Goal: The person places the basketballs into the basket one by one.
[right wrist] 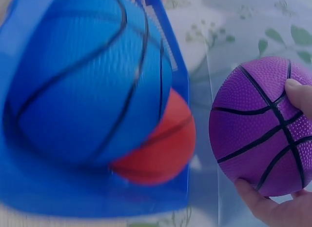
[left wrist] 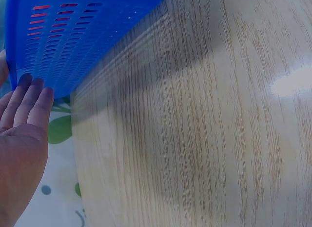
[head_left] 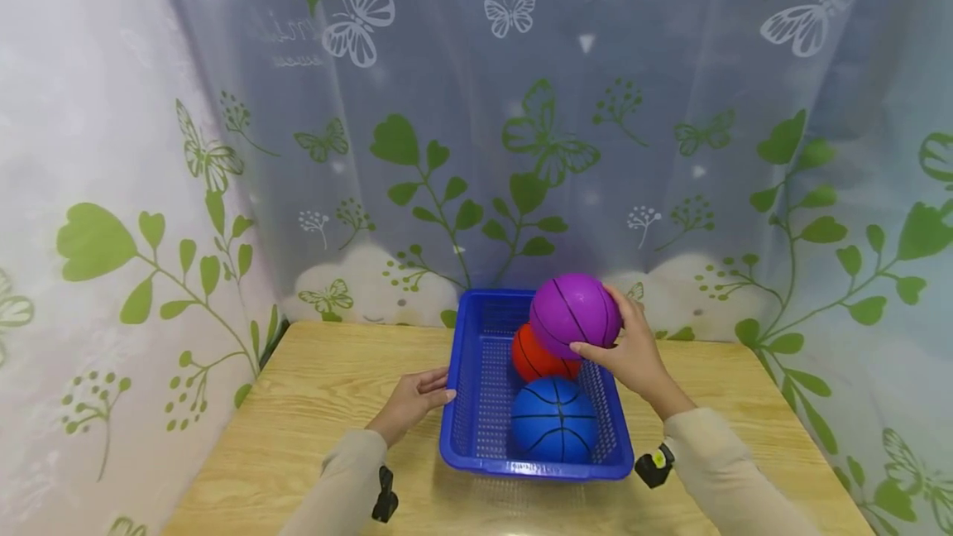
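Note:
A blue slotted basket (head_left: 465, 404) stands on the wooden table (head_left: 313, 420). Inside lie a blue ball (head_left: 554, 420) at the near end and a red ball (head_left: 532, 358) behind it. My right hand (head_left: 633, 350) grips a purple ball (head_left: 575, 314) and holds it above the basket's far right corner, over the red ball. In the right wrist view the purple ball (right wrist: 261, 127) sits between thumb and fingers, beside the blue ball (right wrist: 87, 85) and red ball (right wrist: 163, 149). My left hand (head_left: 417, 399) rests with straight fingers (left wrist: 31, 97) against the basket's left wall (left wrist: 73, 41).
A curtain printed with green leaves and butterflies (head_left: 476, 147) hangs close behind and beside the table. Bare wood lies left (head_left: 313, 404) and right (head_left: 744, 404) of the basket. The table's left edge (left wrist: 75, 154) runs near my left hand.

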### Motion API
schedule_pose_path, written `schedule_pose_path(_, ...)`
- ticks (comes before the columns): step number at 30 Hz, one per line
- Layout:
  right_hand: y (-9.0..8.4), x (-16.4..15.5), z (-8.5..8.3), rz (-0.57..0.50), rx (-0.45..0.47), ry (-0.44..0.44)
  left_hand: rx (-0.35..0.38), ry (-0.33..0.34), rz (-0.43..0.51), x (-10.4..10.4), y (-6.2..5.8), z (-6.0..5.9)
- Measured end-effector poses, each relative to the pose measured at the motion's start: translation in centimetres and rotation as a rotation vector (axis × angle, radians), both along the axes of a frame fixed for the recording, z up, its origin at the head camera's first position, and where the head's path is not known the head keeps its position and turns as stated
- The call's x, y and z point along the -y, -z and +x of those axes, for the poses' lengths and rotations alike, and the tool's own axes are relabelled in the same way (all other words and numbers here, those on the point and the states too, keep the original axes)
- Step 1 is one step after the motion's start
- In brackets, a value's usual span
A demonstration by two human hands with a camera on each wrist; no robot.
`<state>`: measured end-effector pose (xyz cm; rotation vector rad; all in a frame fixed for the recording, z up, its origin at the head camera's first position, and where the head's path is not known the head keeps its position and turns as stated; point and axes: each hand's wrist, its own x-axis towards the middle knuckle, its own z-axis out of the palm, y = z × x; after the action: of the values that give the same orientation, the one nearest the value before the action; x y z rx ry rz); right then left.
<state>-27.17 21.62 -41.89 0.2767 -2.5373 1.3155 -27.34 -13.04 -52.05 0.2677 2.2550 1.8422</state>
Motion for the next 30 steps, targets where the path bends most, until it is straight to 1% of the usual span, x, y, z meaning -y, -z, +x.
schedule_pose_path(4, 0.3, 2.2, 0.0, 0.003, -0.018, -0.035, 0.006, 0.011, -0.009, 0.0, 0.0, -0.1)
schedule_pose_path(8, 0.6, 4.1, 0.1, -0.014, -0.025, -0.076, 0.017, 0.019, 0.007, 0.0, -0.1, -0.3)
schedule_pose_path(11, 1.1, 5.5, 0.0, -0.023, -0.023, -0.099, 0.011, 0.019, 0.015, 0.0, -0.1, -0.3)
schedule_pose_path(16, 2.6, 7.7, -0.1, -0.021, -0.021, -0.116, 0.012, 0.014, 0.009, 0.0, 0.0, -0.3)
schedule_pose_path(21, 4.2, 9.1, -0.3, -0.005, -0.002, -0.098, 0.011, 0.011, 0.015, 0.0, 0.3, -0.4)
schedule_pose_path(23, 4.7, 9.5, -0.3, 0.009, 0.007, -0.096, 0.010, 0.007, 0.021, 0.0, 0.4, -0.4)
schedule_pose_path(25, 5.1, 9.8, -0.4, 0.048, 0.003, -0.107, 0.006, 0.010, 0.026, 0.0, 0.4, -0.4)
schedule_pose_path(30, 5.2, 10.3, -0.7, 0.188, -0.024, -0.184, 0.005, 0.013, 0.025, 0.1, 0.4, -0.3)
